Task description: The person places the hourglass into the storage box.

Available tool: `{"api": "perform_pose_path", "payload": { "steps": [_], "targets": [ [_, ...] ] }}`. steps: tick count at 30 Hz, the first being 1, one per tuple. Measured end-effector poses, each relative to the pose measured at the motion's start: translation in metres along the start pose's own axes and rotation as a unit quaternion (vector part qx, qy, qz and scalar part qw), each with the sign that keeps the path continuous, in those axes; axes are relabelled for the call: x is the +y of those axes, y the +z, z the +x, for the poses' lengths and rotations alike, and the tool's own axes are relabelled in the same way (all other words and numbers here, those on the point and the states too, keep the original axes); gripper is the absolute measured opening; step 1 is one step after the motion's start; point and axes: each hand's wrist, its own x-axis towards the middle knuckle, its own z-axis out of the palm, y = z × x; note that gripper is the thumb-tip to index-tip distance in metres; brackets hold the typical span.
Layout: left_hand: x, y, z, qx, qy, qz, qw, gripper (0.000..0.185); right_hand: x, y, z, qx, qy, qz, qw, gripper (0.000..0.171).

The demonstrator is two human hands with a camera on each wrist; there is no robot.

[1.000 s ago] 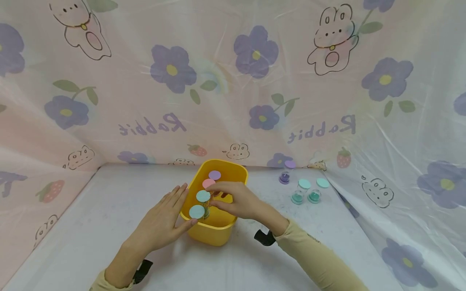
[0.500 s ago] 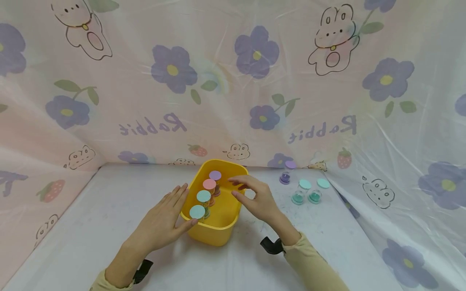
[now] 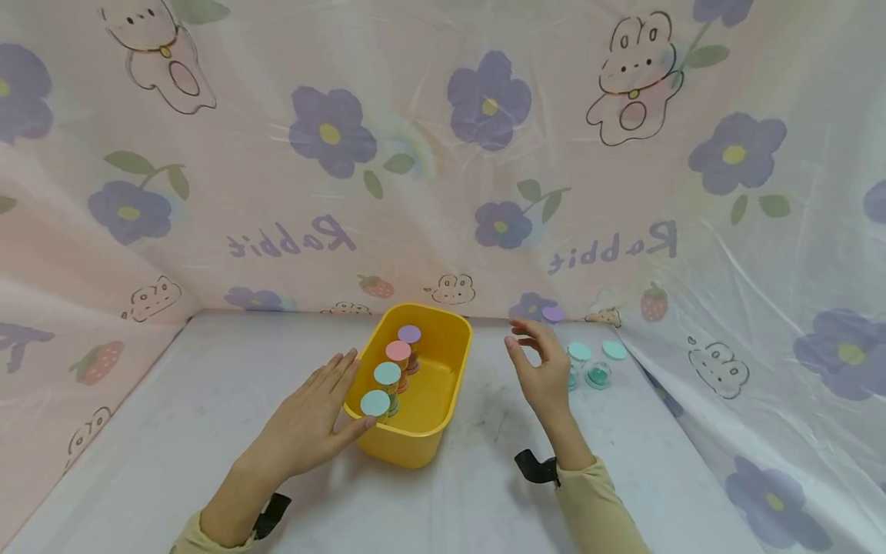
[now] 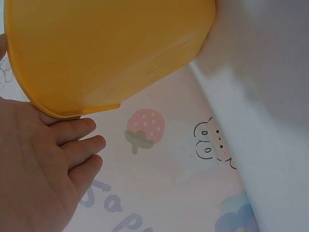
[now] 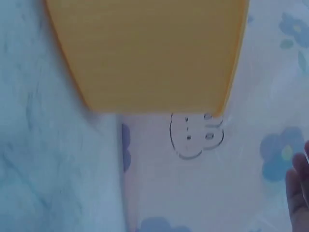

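Yellow bin point(image 3: 443, 419): four capped jars point(image 3: 388, 375) in a row; left hand point(image 3: 309, 427) flat against its wall, grip released. Bench point(image 3: 208, 400): three more jars point(image 3: 597, 373), one partly hidden behind the right hand point(image 3: 543, 373), fingers loose, empty.

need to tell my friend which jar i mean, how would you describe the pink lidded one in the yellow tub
Find the yellow tub in the middle of the white table; four small lidded jars stand in a row along its left wall. The pink lidded jar is second from the far end, between the purple lid and the teal lid, the only pink one.
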Motion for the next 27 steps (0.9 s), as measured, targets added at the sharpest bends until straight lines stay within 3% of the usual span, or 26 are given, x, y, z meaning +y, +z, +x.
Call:
{"api": "perform_pose_path", "payload": {
  "steps": [4,11,20,27],
  "targets": [
    [0.000,0.001,0.000,-0.006,-0.002,-0.002,1.0000,0.095,-0.002,-0.014,0.002,0.051,0.004,-0.053,0.997,0.031],
    [0.000,0.001,0.000,-0.008,-0.005,0.000,0.9999,0.096,0.038,-0.045,-0.004,0.090,0.027,-0.143,0.985,0.034],
    [0.000,-0.001,0.000,-0.009,-0.006,0.000,0.9999,0.096,0.068,-0.075,-0.011,0.088,0.088,-0.186,0.975,0.040],
    [0.000,-0.001,0.000,-0.011,-0.008,0.002,0.9999,0.097,0.079,-0.087,-0.014,0.062,0.137,-0.227,0.962,0.045]
  ]
}}
